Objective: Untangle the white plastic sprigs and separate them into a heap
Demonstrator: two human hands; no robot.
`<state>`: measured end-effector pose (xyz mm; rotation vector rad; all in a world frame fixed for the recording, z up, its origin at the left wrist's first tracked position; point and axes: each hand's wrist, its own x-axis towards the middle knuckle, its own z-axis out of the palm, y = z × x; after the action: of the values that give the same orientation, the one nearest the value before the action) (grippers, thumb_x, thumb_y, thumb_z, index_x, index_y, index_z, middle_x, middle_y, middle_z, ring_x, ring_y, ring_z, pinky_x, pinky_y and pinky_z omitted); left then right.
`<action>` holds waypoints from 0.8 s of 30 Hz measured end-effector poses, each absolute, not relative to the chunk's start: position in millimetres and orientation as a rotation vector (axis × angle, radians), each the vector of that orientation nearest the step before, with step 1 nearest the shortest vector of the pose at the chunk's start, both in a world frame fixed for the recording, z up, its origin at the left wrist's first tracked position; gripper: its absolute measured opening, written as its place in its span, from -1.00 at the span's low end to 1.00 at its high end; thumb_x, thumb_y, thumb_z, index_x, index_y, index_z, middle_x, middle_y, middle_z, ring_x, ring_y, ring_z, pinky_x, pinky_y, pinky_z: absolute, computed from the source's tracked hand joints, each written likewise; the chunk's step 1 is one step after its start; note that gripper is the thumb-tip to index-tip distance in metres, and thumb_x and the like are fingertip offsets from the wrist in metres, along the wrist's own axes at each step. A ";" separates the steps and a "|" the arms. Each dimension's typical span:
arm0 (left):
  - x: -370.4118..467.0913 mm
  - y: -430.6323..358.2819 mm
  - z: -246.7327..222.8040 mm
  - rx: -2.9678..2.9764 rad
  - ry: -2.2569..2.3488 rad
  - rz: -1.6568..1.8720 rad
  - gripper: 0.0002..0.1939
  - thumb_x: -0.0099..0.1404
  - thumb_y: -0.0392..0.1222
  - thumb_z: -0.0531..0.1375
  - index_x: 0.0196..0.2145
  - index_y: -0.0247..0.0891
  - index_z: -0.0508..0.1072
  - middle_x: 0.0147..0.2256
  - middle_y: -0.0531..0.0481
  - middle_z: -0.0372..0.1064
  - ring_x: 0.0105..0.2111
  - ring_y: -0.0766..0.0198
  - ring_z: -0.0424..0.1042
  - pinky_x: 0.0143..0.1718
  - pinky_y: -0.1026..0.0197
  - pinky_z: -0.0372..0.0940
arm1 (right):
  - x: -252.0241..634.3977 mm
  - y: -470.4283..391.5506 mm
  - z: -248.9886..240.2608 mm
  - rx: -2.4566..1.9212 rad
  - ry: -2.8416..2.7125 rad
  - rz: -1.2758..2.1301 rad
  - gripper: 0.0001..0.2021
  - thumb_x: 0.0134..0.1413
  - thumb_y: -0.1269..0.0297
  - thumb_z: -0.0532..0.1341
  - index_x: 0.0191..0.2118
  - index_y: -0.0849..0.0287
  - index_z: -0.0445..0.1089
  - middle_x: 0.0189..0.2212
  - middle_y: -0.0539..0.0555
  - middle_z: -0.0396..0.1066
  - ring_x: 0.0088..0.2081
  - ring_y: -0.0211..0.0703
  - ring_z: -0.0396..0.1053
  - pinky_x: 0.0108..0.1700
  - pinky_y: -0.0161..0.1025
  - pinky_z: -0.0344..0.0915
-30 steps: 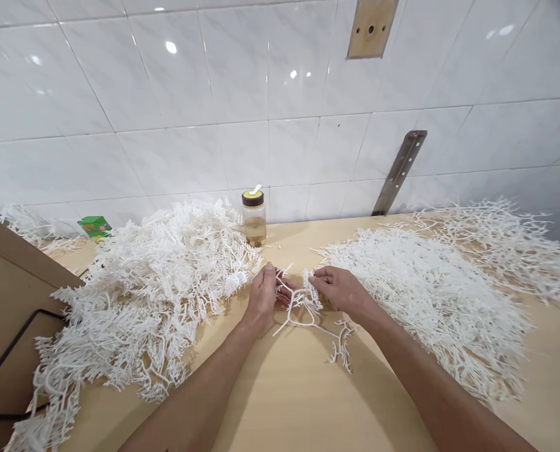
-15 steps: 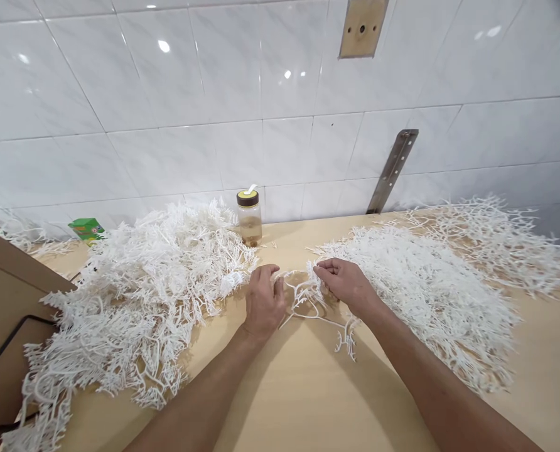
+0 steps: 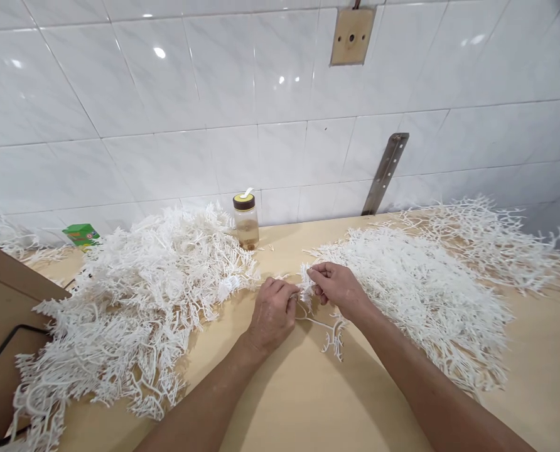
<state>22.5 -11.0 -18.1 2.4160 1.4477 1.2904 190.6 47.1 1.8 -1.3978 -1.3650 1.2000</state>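
Note:
Between two heaps, my left hand [image 3: 274,312] and my right hand [image 3: 335,287] are close together above the table. Thumb and fingers of my right hand pinch a white branched plastic sprig [image 3: 306,279]. My left hand is closed at its fingertips on thin white stems of the same kind, partly hidden by the hand. Below them a loose white sprig [image 3: 333,336] lies on the wood, its forked tips toward me. A large tangled heap of white sprigs [image 3: 157,276] rises left of my left hand. The flatter heap of white sprigs [image 3: 416,289] spreads beside my right forearm.
A jar [image 3: 246,226] with a dark and yellow lid stands near the tiled wall. Behind the left heap is a green box [image 3: 81,235]. A cardboard box [image 3: 11,339] edges the left side. One metal bracket [image 3: 386,174] leans on the wall; more branched sprigs [image 3: 491,245] lie back right.
My left hand has moved right, toward my right hand, and its fingers have closed on the stems. The right hand keeps its pinch. The whole view has shifted slightly.

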 end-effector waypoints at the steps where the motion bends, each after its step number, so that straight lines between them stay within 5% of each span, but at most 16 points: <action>1: 20.7 -9.1 -18.9 2.346 1.442 1.326 -0.81 0.22 -0.44 0.10 -0.29 -0.25 0.46 -0.34 -0.08 0.44 -0.25 0.15 0.34 -0.18 0.09 0.27 | 190.9 47.7 1.0 -1.402 -1.366 1.193 -0.79 -0.04 0.17 0.31 -0.36 0.19 0.37 -0.71 -0.08 0.30 -0.71 -0.32 0.24 -0.71 -0.39 0.19; 6: 16.9 -4.7 -14.2 1.765 1.438 1.404 -0.92 0.25 -0.28 0.15 -0.35 -0.26 0.45 -0.46 0.03 0.40 -0.47 0.32 0.32 -0.40 0.26 0.22 | 194.5 49.4 -0.9 -1.402 -1.388 1.156 -0.76 -0.03 0.13 0.31 -0.35 0.21 0.39 -0.70 -0.07 0.32 -0.73 -0.34 0.23 -0.71 -0.39 0.20; 13: 18.1 4.2 -11.5 1.105 1.216 1.534 -0.76 0.12 -0.06 0.30 -0.35 -0.29 0.44 -0.52 0.04 0.43 -0.55 0.37 0.37 -0.49 0.33 0.23 | 191.2 44.6 3.2 -1.343 -1.412 1.099 -0.74 -0.02 0.10 0.30 -0.31 0.21 0.42 -0.65 -0.04 0.34 -0.66 -0.28 0.29 -0.65 -0.35 0.29; 20: 15.0 3.3 -4.7 0.925 1.213 1.432 -0.69 0.02 -0.08 0.37 -0.31 -0.31 0.48 -0.40 -0.09 0.55 -0.58 0.38 0.38 -0.54 0.33 0.22 | 175.9 30.6 3.9 -1.410 -1.610 0.761 -0.77 0.01 0.12 0.24 -0.28 0.17 0.45 -0.48 0.05 0.48 -0.53 -0.22 0.41 -0.54 -0.34 0.36; 24: 13.1 3.3 -6.2 1.092 1.227 1.392 -0.71 0.08 -0.10 0.33 -0.28 -0.31 0.48 -0.45 -0.06 0.53 -0.58 0.37 0.35 -0.54 0.33 0.19 | 168.0 26.1 5.2 -1.369 -1.469 0.895 -0.77 0.03 0.10 0.23 -0.29 0.17 0.41 -0.50 0.04 0.46 -0.53 -0.20 0.43 -0.57 -0.33 0.38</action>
<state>13.1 3.3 -6.2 1.0919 1.2273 1.3919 168.0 26.1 5.2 -1.3694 -1.4693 0.8950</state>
